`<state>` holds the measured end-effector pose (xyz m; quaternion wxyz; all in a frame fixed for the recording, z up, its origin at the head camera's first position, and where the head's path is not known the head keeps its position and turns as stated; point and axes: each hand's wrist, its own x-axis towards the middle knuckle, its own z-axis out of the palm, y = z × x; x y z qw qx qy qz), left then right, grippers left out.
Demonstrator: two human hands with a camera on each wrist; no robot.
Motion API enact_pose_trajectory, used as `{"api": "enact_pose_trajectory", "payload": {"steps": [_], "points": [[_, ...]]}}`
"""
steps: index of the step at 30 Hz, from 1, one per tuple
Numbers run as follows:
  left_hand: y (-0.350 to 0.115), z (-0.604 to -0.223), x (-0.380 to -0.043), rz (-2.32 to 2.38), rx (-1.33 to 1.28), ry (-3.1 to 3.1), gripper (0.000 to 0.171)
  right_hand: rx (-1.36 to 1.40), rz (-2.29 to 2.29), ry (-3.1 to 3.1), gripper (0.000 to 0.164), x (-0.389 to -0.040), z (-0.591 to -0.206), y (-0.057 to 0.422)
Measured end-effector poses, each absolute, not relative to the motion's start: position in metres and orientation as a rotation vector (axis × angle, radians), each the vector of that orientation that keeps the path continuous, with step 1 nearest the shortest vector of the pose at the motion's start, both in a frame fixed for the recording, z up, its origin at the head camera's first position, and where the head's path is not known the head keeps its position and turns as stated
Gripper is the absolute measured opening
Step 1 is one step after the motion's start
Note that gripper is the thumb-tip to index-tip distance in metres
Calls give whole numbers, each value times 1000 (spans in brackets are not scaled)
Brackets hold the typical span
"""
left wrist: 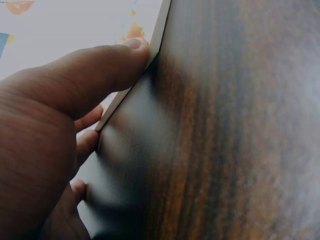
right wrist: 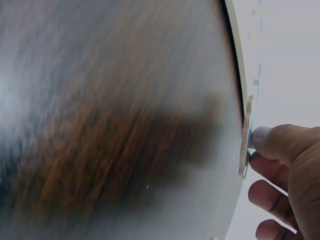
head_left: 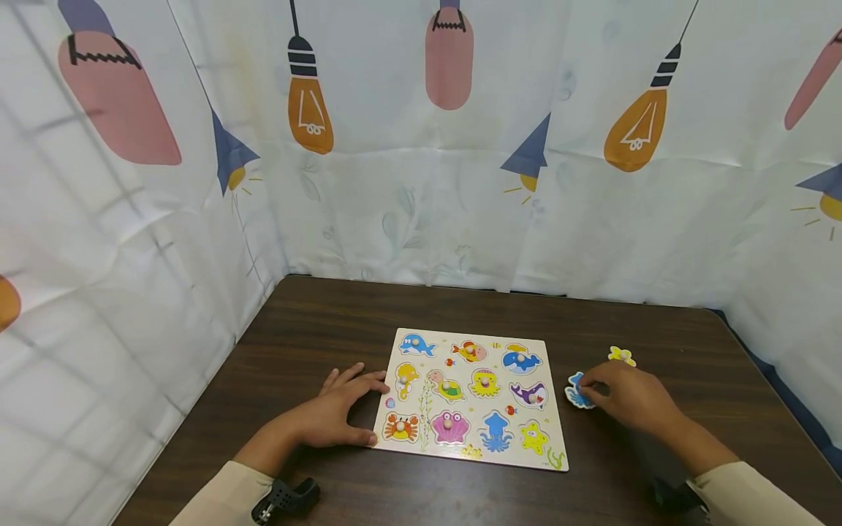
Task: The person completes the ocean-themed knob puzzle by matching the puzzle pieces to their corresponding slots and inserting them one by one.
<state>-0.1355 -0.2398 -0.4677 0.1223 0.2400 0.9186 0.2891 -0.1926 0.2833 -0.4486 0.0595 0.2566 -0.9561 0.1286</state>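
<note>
A wooden peg puzzle board [head_left: 430, 454] with sea-animal pieces lies flat on the table. My left hand [head_left: 332, 415] rests at its left side, fingers spread, with the thumb [left wrist: 112, 67] against the edge near the front corner. Right of the board, my right hand [head_left: 634, 398] pinches a blue squid puzzle piece [head_left: 576, 398] between thumb and forefinger. The right wrist view shows this piece [right wrist: 245, 145] edge-on, its other fingers loosely bent. Just beyond that hand lies a yellow starfish puzzle piece [head_left: 620, 355], partly covered by it.
The dark wooden table [head_left: 342, 307] reaches back to a white patterned curtain [head_left: 395, 219], which also hangs at the left and right. On the board, the squid picture [head_left: 495, 432] and the starfish picture [head_left: 534, 437] show no knobs, unlike the others.
</note>
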Motion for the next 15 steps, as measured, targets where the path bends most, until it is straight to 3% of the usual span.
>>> {"api": "enact_pose_trajectory", "payload": {"steps": [15], "points": [[-239,-468,-135,845,706,2684,69,796,367,-2829,16,-178,-442,266]]}}
